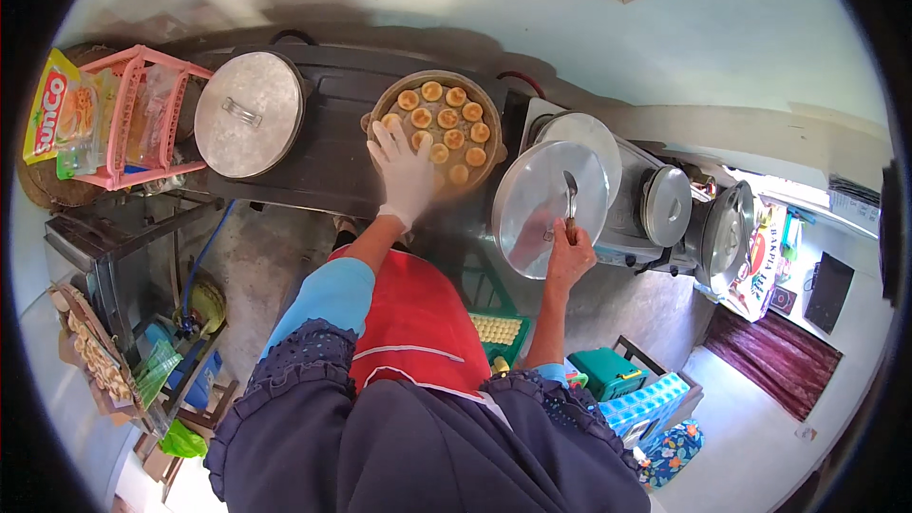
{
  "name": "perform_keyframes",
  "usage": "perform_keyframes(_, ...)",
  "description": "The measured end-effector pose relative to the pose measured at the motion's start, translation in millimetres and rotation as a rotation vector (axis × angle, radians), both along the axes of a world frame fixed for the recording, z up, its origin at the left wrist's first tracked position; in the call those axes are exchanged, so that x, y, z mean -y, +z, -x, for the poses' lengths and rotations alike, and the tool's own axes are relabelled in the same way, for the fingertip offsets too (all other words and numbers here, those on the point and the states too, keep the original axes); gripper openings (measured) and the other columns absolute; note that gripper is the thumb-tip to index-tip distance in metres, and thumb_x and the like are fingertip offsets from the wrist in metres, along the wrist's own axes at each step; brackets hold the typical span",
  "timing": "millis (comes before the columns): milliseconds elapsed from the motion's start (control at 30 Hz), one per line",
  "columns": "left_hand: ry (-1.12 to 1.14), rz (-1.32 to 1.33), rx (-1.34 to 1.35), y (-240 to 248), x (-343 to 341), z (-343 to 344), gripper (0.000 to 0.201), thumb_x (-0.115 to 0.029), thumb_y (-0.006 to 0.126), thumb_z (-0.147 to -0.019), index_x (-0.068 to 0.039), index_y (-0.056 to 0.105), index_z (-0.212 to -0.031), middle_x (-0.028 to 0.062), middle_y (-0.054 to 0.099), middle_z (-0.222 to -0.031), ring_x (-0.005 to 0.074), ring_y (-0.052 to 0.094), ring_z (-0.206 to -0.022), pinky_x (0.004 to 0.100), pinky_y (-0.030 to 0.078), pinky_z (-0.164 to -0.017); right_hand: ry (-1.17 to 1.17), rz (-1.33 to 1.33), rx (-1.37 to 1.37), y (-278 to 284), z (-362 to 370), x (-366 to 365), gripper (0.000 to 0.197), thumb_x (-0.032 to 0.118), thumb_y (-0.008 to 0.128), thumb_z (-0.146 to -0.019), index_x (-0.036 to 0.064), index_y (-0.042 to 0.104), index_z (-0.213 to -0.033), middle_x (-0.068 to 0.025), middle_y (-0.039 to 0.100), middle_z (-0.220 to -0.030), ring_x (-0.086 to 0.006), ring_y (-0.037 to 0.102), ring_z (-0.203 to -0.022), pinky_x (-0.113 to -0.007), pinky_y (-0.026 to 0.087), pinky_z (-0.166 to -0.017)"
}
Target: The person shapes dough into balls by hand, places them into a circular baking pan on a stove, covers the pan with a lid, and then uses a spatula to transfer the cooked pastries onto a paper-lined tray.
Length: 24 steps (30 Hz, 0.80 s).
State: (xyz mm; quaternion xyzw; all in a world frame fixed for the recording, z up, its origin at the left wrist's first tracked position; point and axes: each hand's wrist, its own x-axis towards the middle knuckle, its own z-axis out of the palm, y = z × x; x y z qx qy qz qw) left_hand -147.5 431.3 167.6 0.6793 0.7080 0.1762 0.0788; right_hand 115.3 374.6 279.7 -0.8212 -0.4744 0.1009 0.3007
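A round pan (437, 78) on the dark stove holds many browned round pastries (447, 118). My left hand (403, 169), in a pale thin glove, reaches over the pan's left side. Its fingers are spread over pastries there, and whether a fingertip touches one I cannot tell. My right hand (570, 255), bare, is closed on a spoon (571, 192) with its bowl pointing away from me. Behind the spoon is a shiny round metal lid (525, 192), right of the pan. Whether my right fingers also hold this lid's handle is hidden.
A second lidded pan (249, 123) stands on the stove (337, 100) to the left. Beyond it is a pink basket (128, 114) with packages. More lidded pots (668, 204) line the right side. Below, a green crate holds a tray of pale dough pieces (496, 330).
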Motion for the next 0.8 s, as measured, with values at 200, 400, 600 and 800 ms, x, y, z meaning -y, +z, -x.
perform_keyframes(200, 0.004, 0.031, -0.074, -10, 2, 17, 0.048, -0.022, 0.071, -0.079, -0.014, 0.059, -0.124, 0.0379, 0.020, -0.148, 0.0622, 0.007, -0.138, 0.0762, 0.014, -0.103, 0.029, 0.032, 0.007, 5, 10, -3, 0.021, 0.015, 0.078, -0.079, -0.0045, 0.069, -0.080, -0.0135, 0.066, -0.071, -0.0197, 0.062, -0.060, -0.035, 0.049, -0.060)
perform_keyframes(400, -0.158, -0.022, 0.126, 12, 4, 9, 0.038, -0.023, 0.071, -0.079, -0.012, 0.065, -0.115, 0.0347, 0.018, -0.151, 0.0592, 0.005, -0.140, 0.0751, 0.012, -0.105, 0.007, 0.032, -0.013, -1, 9, 0, 0.023, 0.017, 0.078, -0.078, -0.0047, 0.069, -0.081, -0.0135, 0.066, -0.071, -0.0202, 0.062, -0.061, -0.035, 0.049, -0.060)
perform_keyframes(600, -0.123, 0.030, 0.092, 1, 10, 9, 0.032, -0.023, 0.071, -0.078, -0.010, 0.069, -0.107, 0.0345, 0.017, -0.152, 0.0588, 0.004, -0.141, 0.0737, 0.012, -0.107, 0.055, 0.049, 0.007, 1, 16, -2, 0.024, 0.017, 0.078, -0.079, -0.0052, 0.069, -0.082, -0.0148, 0.067, -0.072, -0.0210, 0.065, -0.063, -0.035, 0.050, -0.061)
perform_keyframes(800, -0.105, 0.009, 0.071, 6, 7, 4, 0.043, -0.024, 0.072, -0.077, -0.015, 0.066, -0.119, 0.0358, 0.017, -0.152, 0.0594, 0.005, -0.140, 0.0737, 0.012, -0.107, 0.040, 0.042, -0.029, 0, 22, -2, 0.024, 0.017, 0.079, -0.078, -0.0041, 0.070, -0.083, -0.0146, 0.067, -0.071, -0.0210, 0.065, -0.063, -0.035, 0.050, -0.061)
